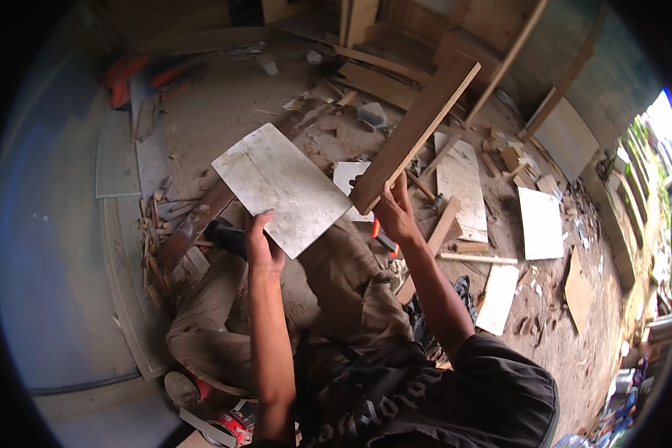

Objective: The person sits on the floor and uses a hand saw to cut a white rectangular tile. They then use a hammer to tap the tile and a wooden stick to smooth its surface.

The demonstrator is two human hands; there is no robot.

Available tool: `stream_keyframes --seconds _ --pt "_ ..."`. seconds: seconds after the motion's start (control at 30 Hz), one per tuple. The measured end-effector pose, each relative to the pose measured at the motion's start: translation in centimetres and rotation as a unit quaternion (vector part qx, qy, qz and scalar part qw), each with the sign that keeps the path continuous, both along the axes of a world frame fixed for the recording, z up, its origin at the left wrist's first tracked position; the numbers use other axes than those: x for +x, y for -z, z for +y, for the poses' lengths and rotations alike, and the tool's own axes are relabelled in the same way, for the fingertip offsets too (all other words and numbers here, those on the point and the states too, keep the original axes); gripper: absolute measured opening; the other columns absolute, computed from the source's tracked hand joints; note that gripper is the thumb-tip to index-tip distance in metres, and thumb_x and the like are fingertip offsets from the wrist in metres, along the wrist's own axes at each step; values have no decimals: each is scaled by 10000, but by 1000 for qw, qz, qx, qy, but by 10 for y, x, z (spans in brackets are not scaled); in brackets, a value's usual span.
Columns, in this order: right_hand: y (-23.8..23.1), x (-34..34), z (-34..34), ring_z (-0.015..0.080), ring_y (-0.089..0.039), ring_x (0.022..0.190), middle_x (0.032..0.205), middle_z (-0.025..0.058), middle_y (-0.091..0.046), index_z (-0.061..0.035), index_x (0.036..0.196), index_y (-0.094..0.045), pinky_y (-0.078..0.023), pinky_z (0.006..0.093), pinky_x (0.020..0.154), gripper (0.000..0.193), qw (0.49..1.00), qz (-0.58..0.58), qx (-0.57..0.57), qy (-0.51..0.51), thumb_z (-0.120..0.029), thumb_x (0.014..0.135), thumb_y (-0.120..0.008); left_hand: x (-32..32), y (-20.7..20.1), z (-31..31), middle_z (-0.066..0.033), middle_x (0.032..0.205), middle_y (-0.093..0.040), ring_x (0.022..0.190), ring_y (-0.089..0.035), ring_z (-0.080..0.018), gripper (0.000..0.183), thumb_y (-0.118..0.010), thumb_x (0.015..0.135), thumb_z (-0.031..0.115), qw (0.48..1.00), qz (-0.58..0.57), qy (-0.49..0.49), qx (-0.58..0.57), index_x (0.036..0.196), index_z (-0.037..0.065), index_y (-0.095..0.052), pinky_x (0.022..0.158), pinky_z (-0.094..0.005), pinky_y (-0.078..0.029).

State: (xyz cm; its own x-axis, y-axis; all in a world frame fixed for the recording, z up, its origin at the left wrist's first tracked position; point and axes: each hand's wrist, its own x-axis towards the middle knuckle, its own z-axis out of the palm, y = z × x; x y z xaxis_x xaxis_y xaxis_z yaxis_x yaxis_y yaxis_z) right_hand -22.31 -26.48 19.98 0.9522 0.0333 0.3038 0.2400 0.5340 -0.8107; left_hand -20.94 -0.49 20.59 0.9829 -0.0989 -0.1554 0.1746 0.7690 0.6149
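My left hand (pixel 263 246) grips a dirty white rectangular panel (pixel 280 187) at its near edge, thumb on top and the other fingers hidden beneath. In my right hand (pixel 396 209) is a long brown wooden plank (pixel 418 134), held near its lower end and slanting up to the far right. The panel's right corner comes close to the plank's lower end; whether they touch I cannot tell. Below the plank, an orange-and-black handled tool (pixel 385 240) lies near my leg, partly hidden.
Wood scraps and white boards (pixel 541 224) litter the dirt floor. Another long pale board (pixel 461 183) lies right of my right hand. Orange objects (pixel 123 81) sit at far left. A red tin (pixel 228 429) stands by my left leg. Wooden cabinets (pixel 455 37) rise at the back.
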Motion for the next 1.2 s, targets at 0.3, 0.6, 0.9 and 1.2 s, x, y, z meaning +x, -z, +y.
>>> stream_keyframes --seconds 0.3,0.6,0.9,1.2 --pt "0 37 60 224 -461 1228 1335 142 -456 -11 1448 -240 -433 375 994 675 984 36 -164 -55 -129 915 -638 -22 12 76 -119 1243 -524 1179 -507 -262 601 -620 754 120 994 30 -86 62 1320 37 -435 979 -395 -431" --pt "54 41 65 199 -512 1139 1280 91 -475 -41 1428 -226 -490 358 932 678 951 -13 -268 -157 -24 883 -628 -38 35 95 -91 1148 -594 1077 -576 -207 505 -618 767 60 984 52 -111 125 1258 19 -508 902 -341 -477" --pt "69 21 57 194 -506 1149 1229 92 -537 -23 1395 -296 -451 350 925 669 932 -15 -293 -211 -1 821 -638 -42 52 62 -98 1200 -581 1098 -545 -200 541 -628 790 83 976 84 -74 185 1310 35 -484 928 -338 -445" --pt "63 22 60 191 -538 1106 1196 100 -554 -4 1344 -376 -462 339 926 603 920 48 -344 -180 17 790 -612 -30 49 59 -99 1180 -591 1084 -539 -203 505 -624 784 114 957 55 -76 276 1269 23 -521 940 -331 -421"
